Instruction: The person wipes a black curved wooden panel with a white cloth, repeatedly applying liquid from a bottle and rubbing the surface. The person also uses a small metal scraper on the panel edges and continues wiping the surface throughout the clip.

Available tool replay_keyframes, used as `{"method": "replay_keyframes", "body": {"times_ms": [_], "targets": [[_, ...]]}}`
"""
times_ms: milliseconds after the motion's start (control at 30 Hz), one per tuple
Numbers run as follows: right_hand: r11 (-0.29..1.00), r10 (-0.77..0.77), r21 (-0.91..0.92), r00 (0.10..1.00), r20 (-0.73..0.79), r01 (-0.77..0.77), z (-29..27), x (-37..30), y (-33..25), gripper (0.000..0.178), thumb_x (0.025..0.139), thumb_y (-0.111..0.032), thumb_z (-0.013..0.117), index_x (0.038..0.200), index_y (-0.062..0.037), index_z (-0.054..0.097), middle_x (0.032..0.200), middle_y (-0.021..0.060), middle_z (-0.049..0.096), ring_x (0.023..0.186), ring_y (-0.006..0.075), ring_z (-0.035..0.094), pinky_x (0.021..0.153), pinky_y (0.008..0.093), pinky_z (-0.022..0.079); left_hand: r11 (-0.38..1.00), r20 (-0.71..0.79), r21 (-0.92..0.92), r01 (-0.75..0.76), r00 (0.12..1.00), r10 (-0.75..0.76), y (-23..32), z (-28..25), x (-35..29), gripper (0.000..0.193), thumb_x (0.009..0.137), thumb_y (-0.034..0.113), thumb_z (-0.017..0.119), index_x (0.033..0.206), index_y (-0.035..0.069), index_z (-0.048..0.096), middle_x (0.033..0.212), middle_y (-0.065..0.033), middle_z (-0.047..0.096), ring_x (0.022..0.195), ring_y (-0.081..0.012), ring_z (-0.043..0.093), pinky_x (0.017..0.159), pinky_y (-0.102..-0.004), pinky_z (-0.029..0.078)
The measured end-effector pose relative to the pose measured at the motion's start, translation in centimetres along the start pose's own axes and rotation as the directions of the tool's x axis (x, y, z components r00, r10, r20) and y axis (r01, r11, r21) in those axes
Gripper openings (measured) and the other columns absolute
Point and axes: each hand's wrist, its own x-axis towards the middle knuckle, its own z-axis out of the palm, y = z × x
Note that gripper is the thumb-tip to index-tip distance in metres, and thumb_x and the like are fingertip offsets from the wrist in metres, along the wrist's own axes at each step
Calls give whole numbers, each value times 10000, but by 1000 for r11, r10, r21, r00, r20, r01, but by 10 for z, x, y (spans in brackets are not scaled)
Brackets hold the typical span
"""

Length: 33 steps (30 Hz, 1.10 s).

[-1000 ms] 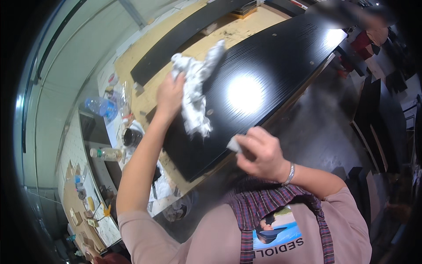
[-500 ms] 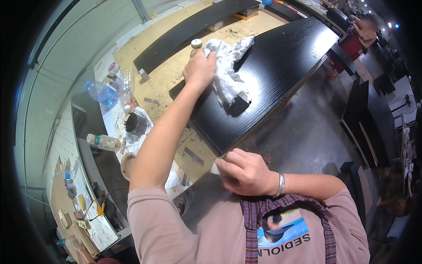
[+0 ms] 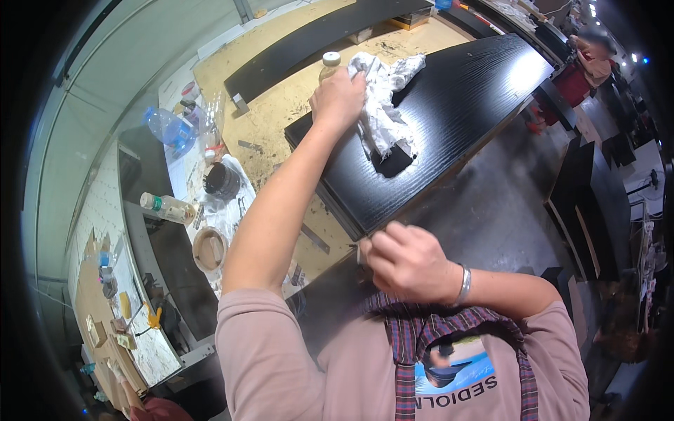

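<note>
My left hand [image 3: 339, 102] is closed around a small bottle with a white cap [image 3: 331, 59], whose top shows above the fingers. A crumpled white cloth [image 3: 379, 95] lies against that hand, on a glossy black wood-grain panel [image 3: 456, 98]. In the cloth's lower edge is a dark patch or small black piece [image 3: 395, 163]; I cannot tell which. My right hand [image 3: 408, 263] is closed in front of my chest, by the panel's near corner. A small pale edge shows at its fingertips, too blurred to name.
Left of my left arm are a dark open jar [image 3: 221, 181], a round tan container [image 3: 210, 250], a green-capped bottle [image 3: 167, 208] and a large blue-tinted bottle [image 3: 170, 130]. Behind is a curved black board [image 3: 302, 52]. Another person [image 3: 588, 67] stands at far right.
The whole view has shifted slightly, and the round tan container has come out from behind my left arm. My right hand has turned a little; my left keeps its place by the cloth.
</note>
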Motion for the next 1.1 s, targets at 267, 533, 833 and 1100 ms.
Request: {"method": "replay_keyframes", "body": {"times_ms": [267,533,833,1100], "targets": [[994,6,-105,999,-42,-11,-2,1,6,368,618,-35,717,984,-3,705,794,35,521,649,193,526,552,318,445,1000,-4,-13,-18,1000,18,-1,2,2,499,987,477,495,1175,39,644,1100,-274,711,1089,-464,656,952,-538,487],[782,567,372,819,-89,-500,-62,-21,40,289,756,24,663,1035,-1,733,917,61,675,787,155,602,757,285,501,997,-45,-54,-61,997,59,6,-6,-5,468,980,437,547,1138,14,669,1039,-256,726,1023,-422,692,913,-511,520],[235,782,965,612,-117,-115,-77,1,84,375,880,47,652,1252,28,608,1125,61,683,1033,117,643,924,265,507,783,-87,-328,-528,842,532,62,-46,-81,594,843,477,743,1200,5,693,1180,-178,706,1162,-321,619,1031,-432,428],[885,408,362,861,-303,-292,-59,34,95,404,765,5,764,1164,-2,704,1141,98,665,1062,218,635,918,323,510,843,-339,-374,-386,903,263,-4,-112,-175,358,766,59,792,1098,-21,686,967,-140,673,898,-300,643,820,-390,502]]}}
